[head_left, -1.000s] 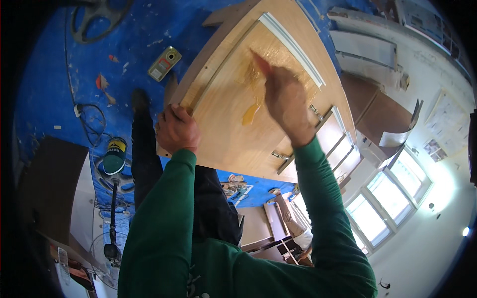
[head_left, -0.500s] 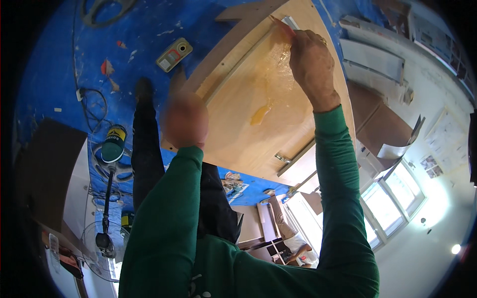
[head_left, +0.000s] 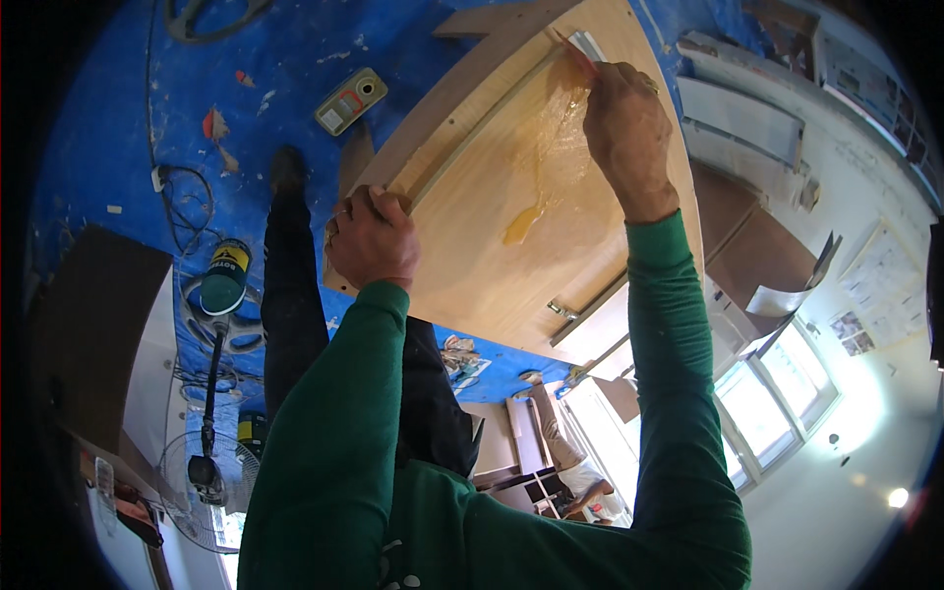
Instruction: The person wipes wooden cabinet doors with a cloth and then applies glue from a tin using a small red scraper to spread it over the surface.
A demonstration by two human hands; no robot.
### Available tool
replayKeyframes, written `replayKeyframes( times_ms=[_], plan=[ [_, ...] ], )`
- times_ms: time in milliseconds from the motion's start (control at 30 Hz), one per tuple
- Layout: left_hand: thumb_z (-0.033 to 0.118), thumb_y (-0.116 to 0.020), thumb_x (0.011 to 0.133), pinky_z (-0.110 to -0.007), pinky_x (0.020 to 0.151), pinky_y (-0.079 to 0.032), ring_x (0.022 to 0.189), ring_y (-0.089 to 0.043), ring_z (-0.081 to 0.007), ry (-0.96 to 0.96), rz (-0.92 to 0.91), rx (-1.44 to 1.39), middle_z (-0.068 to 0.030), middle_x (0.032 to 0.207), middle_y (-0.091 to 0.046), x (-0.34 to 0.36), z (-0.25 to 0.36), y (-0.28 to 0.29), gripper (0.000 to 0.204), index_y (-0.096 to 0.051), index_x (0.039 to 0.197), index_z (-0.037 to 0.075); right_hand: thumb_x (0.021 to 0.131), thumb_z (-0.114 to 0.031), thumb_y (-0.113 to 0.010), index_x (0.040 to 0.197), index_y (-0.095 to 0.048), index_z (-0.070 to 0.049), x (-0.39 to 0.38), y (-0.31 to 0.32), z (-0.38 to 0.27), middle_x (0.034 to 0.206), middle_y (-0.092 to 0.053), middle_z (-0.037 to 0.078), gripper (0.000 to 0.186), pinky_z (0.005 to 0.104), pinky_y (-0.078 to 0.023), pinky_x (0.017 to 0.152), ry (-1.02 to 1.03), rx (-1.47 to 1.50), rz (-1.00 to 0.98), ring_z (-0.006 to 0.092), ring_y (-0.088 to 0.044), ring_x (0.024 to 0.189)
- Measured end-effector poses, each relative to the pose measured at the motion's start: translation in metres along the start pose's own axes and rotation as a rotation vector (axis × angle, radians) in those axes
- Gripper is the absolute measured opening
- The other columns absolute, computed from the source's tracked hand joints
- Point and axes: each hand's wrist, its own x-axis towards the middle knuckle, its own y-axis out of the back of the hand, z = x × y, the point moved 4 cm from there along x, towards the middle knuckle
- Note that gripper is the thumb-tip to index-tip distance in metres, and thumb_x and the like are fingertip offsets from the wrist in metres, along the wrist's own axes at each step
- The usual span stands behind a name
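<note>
A pale wooden cabinet panel (head_left: 472,256) lies in front of me. My left hand (head_left: 372,236) grips its left edge beside a long narrow wooden strip (head_left: 477,118). My right hand (head_left: 629,138) is closed on a reddish spreader (head_left: 580,57) near the panel's top right, at one end of a white channel strip (head_left: 588,44). A smear of amber adhesive (head_left: 523,221) runs down the panel below it, glossy near my fingers. A metal fitting (head_left: 562,310) is at the lower right.
On the blue-covered floor (head_left: 98,157) are a device (head_left: 349,103), cords and a green can (head_left: 224,275). A fan (head_left: 206,472) and dark boards (head_left: 93,324) stand at lower left, cabinets (head_left: 747,256) at right. Another person (head_left: 580,482) works in the background.
My right hand moved up and rightward with the spreader to the panel's top, then slightly down. The adhesive smear has lengthened. My left hand still holds the edge, shifted slightly right in view.
</note>
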Motion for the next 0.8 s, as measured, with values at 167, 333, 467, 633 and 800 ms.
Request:
replayKeyframes(
  times_ms=[167, 333, 467, 633, 800],
  plan=[
    [0.038, -0.044, 0.113, -0.058, 0.092, -0.06, 0.103, -0.072, -0.0467, -0.052, 0.012, 0.011, -0.0221, 0.115, -0.074, -0.001, 0.001, 0.001, 0.044, -0.075, 0.112, 0.007, 0.096, -0.007, -0.065, 0.103, -0.073, -0.006, -0.043, -0.001, -0.026, 0.1, -0.072, 0.013, 0.012, 0.0477, -0.059, 0.076, 0.059, 0.093, 0.036, 0.0354, -0.071, 0.091],
    [0.038, -0.047, 0.112, -0.06, 0.091, -0.058, 0.107, -0.072, -0.0462, -0.032, 0.01, -0.005, -0.0194, 0.116, -0.076, 0.0, -0.003, -0.008, 0.042, -0.077, 0.108, 0.009, 0.092, -0.002, -0.066, 0.104, -0.071, -0.006, -0.094, 0.009, -0.057, 0.102, -0.07, 0.012, 0.013, 0.046, -0.059, 0.08, 0.066, 0.205, -0.093, 0.0354, -0.071, 0.094],
    [0.038, -0.045, 0.114, -0.057, 0.09, -0.059, 0.101, -0.071, -0.0464, -0.024, 0.005, 0.026, -0.0204, 0.111, -0.075, 0.0, 0.001, -0.004, 0.044, -0.075, 0.111, 0.006, 0.095, -0.004, -0.065, 0.106, -0.074, -0.004, -0.066, 0.014, -0.007, 0.102, -0.074, 0.013, 0.014, 0.0465, -0.059, 0.081, -0.05, 0.144, 0.012, 0.035, -0.071, 0.096],
    [0.04, -0.042, 0.115, -0.058, 0.089, -0.059, 0.1, -0.071, -0.0473, -0.035, 0.023, 0.046, -0.0213, 0.108, -0.074, -0.002, 0.007, 0.002, 0.047, -0.074, 0.113, 0.005, 0.098, -0.008, -0.065, 0.104, -0.075, -0.004, -0.034, 0.007, 0.005, 0.1, -0.073, 0.013, 0.012, 0.047, -0.058, 0.085, -0.02, 0.069, 0.019, 0.0348, -0.071, 0.098],
    [0.041, -0.041, 0.115, -0.059, 0.091, -0.059, 0.101, -0.071, -0.048, -0.008, -0.006, 0.045, -0.0217, 0.109, -0.073, -0.001, 0.004, 0.0, 0.048, -0.075, 0.115, 0.006, 0.099, -0.009, -0.066, 0.102, -0.074, -0.004, -0.02, 0.0, 0.004, 0.1, -0.073, 0.012, 0.01, 0.0465, -0.058, 0.085, 0.019, 0.036, 0.039, 0.0342, -0.071, 0.097]
  ],
)
